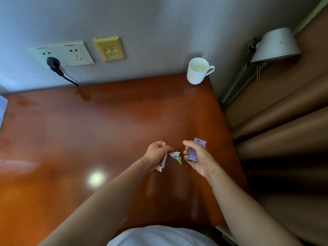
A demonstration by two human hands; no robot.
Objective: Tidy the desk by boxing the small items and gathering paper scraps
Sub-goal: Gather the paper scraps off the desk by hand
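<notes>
Gripping two paper scraps, a pale scrap [161,165] and a green-tipped scrap [176,156], a person's left hand [156,151] hovers over the desk [106,130] beside the right hand [199,159], its fingers curled round one purple scrap [194,154]. One white mug [197,72] stands at 1 o'clock by the wall [159,23]; the hands sit near the desk's 3 o'clock edge, glossy wood stretching toward 9 o'clock

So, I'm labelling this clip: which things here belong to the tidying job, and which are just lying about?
Job: purple paper scrap in the right hand; pale scraps in the left hand; patterned scrap between the hands.
Lying about: white mug; wall lamp; black plug in the socket; yellow wall plate.
</notes>
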